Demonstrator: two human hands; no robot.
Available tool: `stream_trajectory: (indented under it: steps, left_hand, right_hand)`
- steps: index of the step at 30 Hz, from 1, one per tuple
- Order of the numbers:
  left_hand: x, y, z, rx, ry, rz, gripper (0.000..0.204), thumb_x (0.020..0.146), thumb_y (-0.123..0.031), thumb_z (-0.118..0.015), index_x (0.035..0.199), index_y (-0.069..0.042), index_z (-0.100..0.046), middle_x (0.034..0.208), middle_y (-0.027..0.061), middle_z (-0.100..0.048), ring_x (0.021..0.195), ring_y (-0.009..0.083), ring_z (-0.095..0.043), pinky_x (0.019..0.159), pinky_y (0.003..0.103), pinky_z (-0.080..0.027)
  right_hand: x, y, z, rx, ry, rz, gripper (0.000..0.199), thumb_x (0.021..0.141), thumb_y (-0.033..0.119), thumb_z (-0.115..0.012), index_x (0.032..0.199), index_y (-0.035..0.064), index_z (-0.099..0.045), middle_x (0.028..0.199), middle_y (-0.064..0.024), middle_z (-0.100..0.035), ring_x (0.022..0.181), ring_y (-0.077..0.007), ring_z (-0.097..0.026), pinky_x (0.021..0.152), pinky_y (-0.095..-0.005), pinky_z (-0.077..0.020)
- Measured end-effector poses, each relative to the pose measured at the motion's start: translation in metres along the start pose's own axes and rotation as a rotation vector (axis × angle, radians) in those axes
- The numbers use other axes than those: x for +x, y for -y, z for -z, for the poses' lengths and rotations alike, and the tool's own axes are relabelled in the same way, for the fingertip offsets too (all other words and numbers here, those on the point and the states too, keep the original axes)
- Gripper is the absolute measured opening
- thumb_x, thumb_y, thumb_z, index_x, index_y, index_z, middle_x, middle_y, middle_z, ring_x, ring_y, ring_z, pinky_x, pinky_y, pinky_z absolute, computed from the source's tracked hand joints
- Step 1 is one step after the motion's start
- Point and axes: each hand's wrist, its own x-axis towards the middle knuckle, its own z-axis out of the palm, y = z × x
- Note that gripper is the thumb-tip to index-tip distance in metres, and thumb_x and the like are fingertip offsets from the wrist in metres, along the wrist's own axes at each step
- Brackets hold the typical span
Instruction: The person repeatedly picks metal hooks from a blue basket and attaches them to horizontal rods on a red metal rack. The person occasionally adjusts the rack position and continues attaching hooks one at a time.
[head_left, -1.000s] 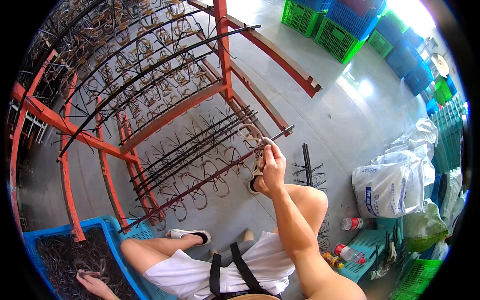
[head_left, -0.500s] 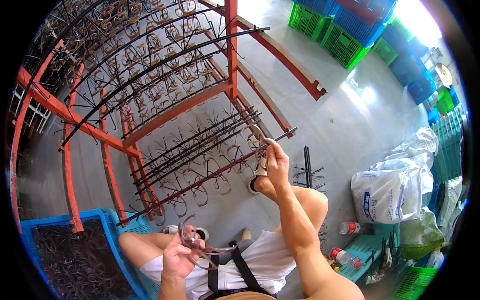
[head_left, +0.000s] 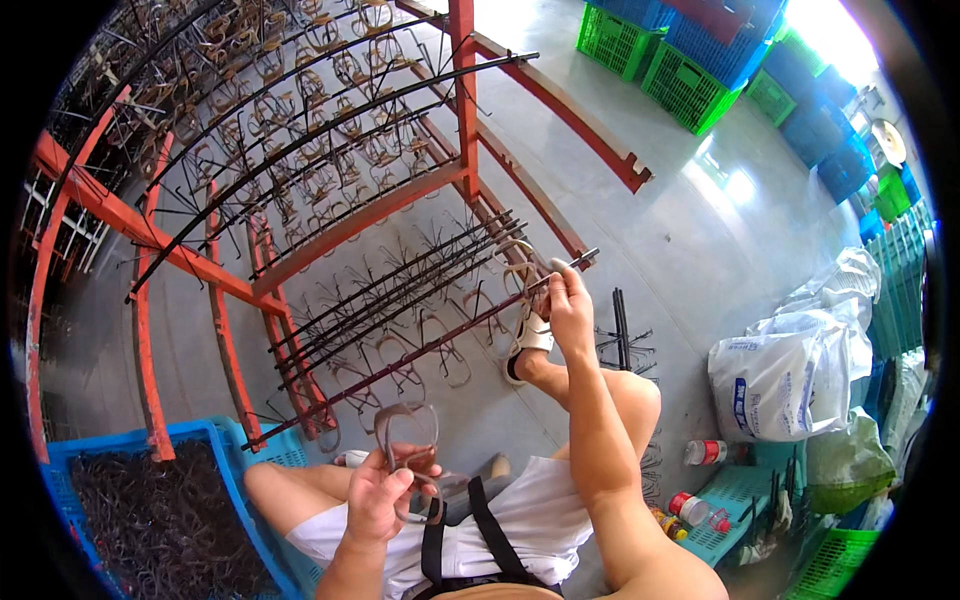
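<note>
Several brown translucent eyeglass frames [head_left: 408, 425] are in my left hand [head_left: 378, 495], held low in front of my lap with the fingers closed around them. My right hand [head_left: 568, 310] reaches forward, its fingers pinched together at the right end of a dark hanging rod [head_left: 395, 367]. One fingertip looks grey, as if covered. Just left of these fingers, an eyeglass frame [head_left: 514, 262] hangs at the rod. What lies between the right fingertips is hidden. More frames [head_left: 445, 350] hang along the same rod, which slopes down to the left.
An orange-red rack [head_left: 370, 228] carries curved rods with many frames. Black hooked rods [head_left: 400, 290] lie behind mine. At lower left is a blue crate [head_left: 130, 437] of dark frames. White sacks [head_left: 765, 385], bottles [head_left: 690, 507] and stacked crates [head_left: 690, 90] stand to the right.
My left hand has risen slightly and turned the frames more upright. My right hand has shifted a little right and up along the rod's end.
</note>
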Motion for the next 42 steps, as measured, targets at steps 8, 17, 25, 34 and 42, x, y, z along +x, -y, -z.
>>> stream_trajectory:
  steps: [8,17,25,34,42]
  left_hand:
    - [0.022,-0.007,-0.011,0.399,0.12,0.214,0.022,0.084,-0.005,-0.058,0.103,0.006,-0.057,0.081,0.015,-0.064,0.056,0.0143,-0.06,0.038,0.019,-0.042]
    - [0.011,0.003,0.006,0.285,0.05,-0.219,0.019,0.094,-0.016,-0.043,0.081,-0.003,-0.045,0.065,0.0117,-0.054,0.045,0.012,-0.051,0.035,0.021,-0.039]
    - [0.022,0.006,-0.011,0.711,0.277,-0.637,0.024,0.065,0.011,-0.047,0.087,0.002,-0.045,0.085,0.0133,-0.05,0.068,0.0145,-0.054,0.061,0.024,-0.048]
    - [0.027,0.009,0.0,0.527,0.203,-0.463,0.028,0.082,0.012,-0.05,0.109,0.004,-0.047,0.095,0.0143,-0.055,0.085,0.0195,-0.059,0.078,0.032,-0.049]
    - [0.0,0.0,-0.001,0.552,0.131,-0.629,0.034,0.091,-0.004,-0.046,0.123,0.001,-0.037,0.086,0.0126,-0.057,0.06,0.0185,-0.06,0.05,0.024,-0.047]
  right_hand:
    - [-0.107,0.083,-0.039,-0.224,0.969,0.545,0.039,0.091,0.028,-0.05,0.119,0.0018,-0.05,0.112,-0.0161,-0.05,0.109,-0.0319,-0.045,0.092,-0.0359,-0.0373]
    - [-0.108,0.053,-0.017,0.241,1.365,-0.58,0.031,0.094,0.032,-0.05,0.103,0.0042,-0.057,0.068,0.008,-0.04,0.059,-0.0025,-0.036,0.052,-0.0169,-0.0295]
    - [-0.077,0.059,-0.007,0.32,1.216,-0.696,0.021,0.091,0.022,-0.054,0.087,0.0015,-0.057,0.052,0.0053,-0.039,0.039,-0.0032,-0.032,0.036,-0.0191,-0.0246]
    - [-0.082,0.028,-0.015,0.547,1.022,-0.943,0.015,0.09,0.015,-0.052,0.085,0.0008,-0.054,0.055,0.0021,-0.042,0.034,-0.0031,-0.03,0.03,-0.0182,-0.0211]
    - [-0.069,0.043,-0.022,0.454,0.22,-0.189,0.018,0.092,0.024,-0.051,0.092,0.0058,-0.054,0.061,-0.0004,-0.049,0.037,-0.0059,-0.037,0.031,-0.0209,-0.0283]
